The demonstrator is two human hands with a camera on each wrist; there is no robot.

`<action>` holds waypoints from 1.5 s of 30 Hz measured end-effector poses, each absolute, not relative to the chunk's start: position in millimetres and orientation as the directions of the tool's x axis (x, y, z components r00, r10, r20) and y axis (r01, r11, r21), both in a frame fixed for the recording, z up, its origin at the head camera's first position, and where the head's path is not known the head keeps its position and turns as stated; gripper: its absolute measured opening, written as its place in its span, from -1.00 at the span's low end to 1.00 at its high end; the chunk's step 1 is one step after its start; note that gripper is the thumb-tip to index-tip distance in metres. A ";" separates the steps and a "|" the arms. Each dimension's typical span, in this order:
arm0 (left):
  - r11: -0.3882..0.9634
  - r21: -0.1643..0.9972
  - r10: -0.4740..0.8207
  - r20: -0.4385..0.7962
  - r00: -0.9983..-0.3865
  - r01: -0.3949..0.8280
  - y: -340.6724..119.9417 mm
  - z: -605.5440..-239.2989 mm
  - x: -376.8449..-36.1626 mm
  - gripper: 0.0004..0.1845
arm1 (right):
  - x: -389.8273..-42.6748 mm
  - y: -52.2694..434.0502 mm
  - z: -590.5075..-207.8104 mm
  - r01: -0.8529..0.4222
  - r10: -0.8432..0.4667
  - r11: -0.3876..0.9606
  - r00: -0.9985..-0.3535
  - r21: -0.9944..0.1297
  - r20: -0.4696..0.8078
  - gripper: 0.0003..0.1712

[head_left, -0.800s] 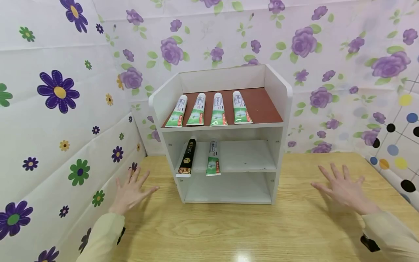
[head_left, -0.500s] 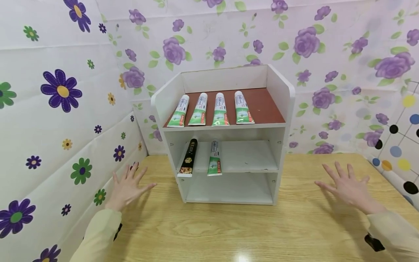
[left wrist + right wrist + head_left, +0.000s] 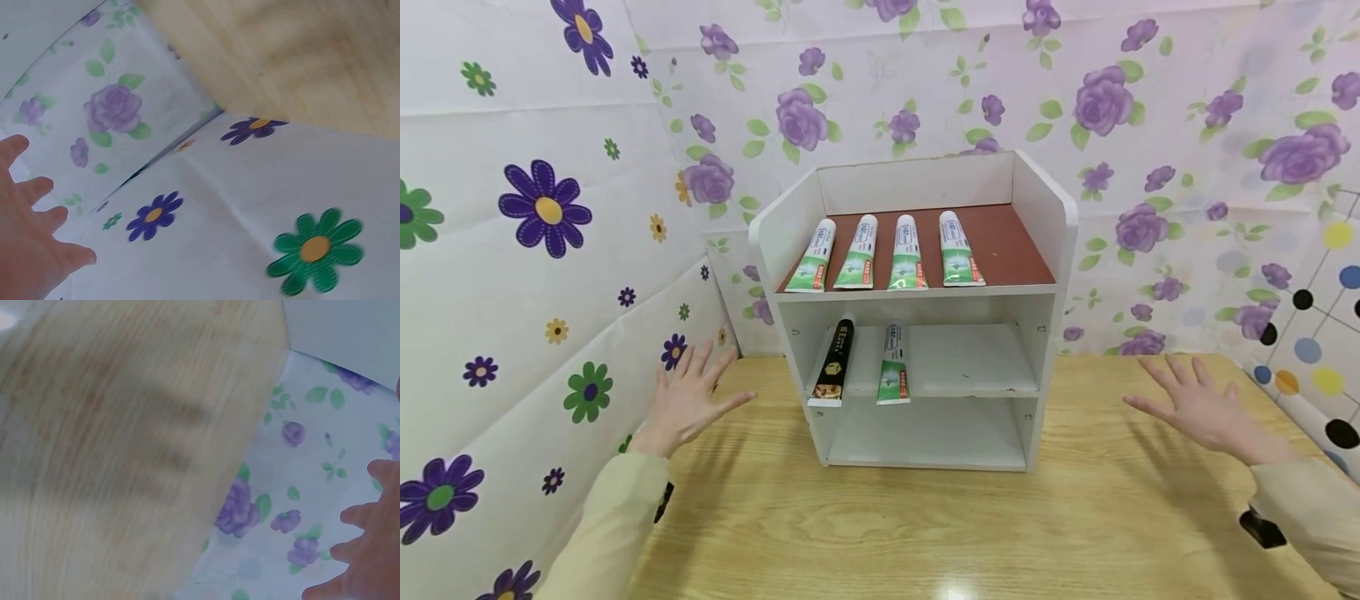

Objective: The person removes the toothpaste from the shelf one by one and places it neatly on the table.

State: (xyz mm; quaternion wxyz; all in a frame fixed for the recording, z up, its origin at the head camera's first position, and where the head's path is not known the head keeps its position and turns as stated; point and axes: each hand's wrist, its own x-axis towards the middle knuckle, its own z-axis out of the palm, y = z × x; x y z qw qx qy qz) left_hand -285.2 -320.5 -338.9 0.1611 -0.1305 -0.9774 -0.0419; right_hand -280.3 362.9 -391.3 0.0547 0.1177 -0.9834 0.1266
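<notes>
Left hand (image 3: 688, 396) spread flat, fingers wide, holding nothing, hovering at lower left of the head view beside the floral wall (image 3: 512, 292). Right hand (image 3: 1198, 408) likewise splayed and bare at lower right, above the table (image 3: 925, 533). Neither touching the shelf (image 3: 1063, 250), which stood between them at centre frame, well apart from both.

Seen on the brown top tier: four green tubes (image 3: 906, 254) laid in a row, caps to the back, with bare board to their right. On the middle tier, just below: a black tube (image 3: 835, 362) at left and one more green tube (image 3: 893, 367) beside it, apart, the right half of that tier bare. Bottom tier holding nothing visible.

Wrist views added little: fingers (image 3: 37, 187) extended over flowered cloth in the left one, fingertips (image 3: 359, 515) at the right edge of the other, table grain blurred.

Judged from the layout: sorting looked only partly done, or not begun. Top row appeared settled; the black tube and its green neighbour seemed the pieces left to handle. No tube in either hand, none on the table.
</notes>
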 end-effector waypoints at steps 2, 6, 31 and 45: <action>0.958 0.033 0.254 0.350 -0.902 0.283 -319.5 -333.0 -286.2 -0.11 | -281.2 363.4 -385.1 -0.255 -0.224 0.933 -0.964 -0.253 0.143 -0.04; 0.946 0.054 0.277 0.375 -0.885 0.319 -317.0 -320.0 -286.4 -0.12 | -285.4 364.0 -367.4 -0.299 -0.262 0.918 -0.950 -0.260 0.170 -0.04; 0.442 0.557 0.230 0.687 -0.689 0.703 -263.2 -215.2 -272.8 -0.47 | -296.8 321.6 -242.0 -0.475 -0.282 0.710 -0.868 -0.520 0.408 -0.26; 0.007 0.623 0.138 0.774 -0.618 0.782 -248.7 -190.1 -301.4 -0.55 | -294.7 266.5 -162.5 -0.673 -0.225 0.365 -0.734 -0.643 0.641 -0.65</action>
